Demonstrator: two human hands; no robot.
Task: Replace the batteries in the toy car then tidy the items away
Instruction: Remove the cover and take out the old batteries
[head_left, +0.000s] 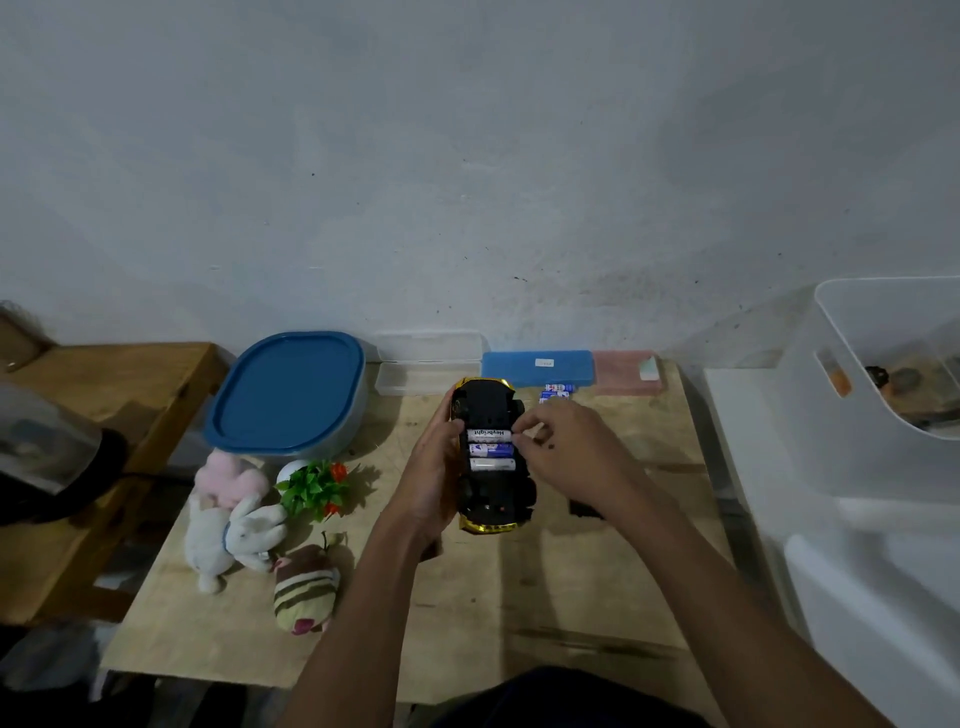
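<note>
A yellow toy car (491, 410) is held upside down above the wooden table (467, 623), its black underside facing up. My left hand (434, 478) grips its left side. Three batteries (491, 449) lie side by side in the open compartment. My right hand (566, 449) rests at the car's right edge, its fingertips pinched at the end of the top battery. Loose blue-and-white batteries (557, 392) lie on the table behind the car. A black flat piece (584, 508), perhaps the compartment cover, lies under my right wrist.
A blue-lidded container (288, 392) stands at the back left. A clear box (426, 361), a blue case (537, 366) and a pink case (626, 371) line the wall. Plush toys (234, 519) and a small plant (317, 486) sit left. A white bin (883, 384) stands right.
</note>
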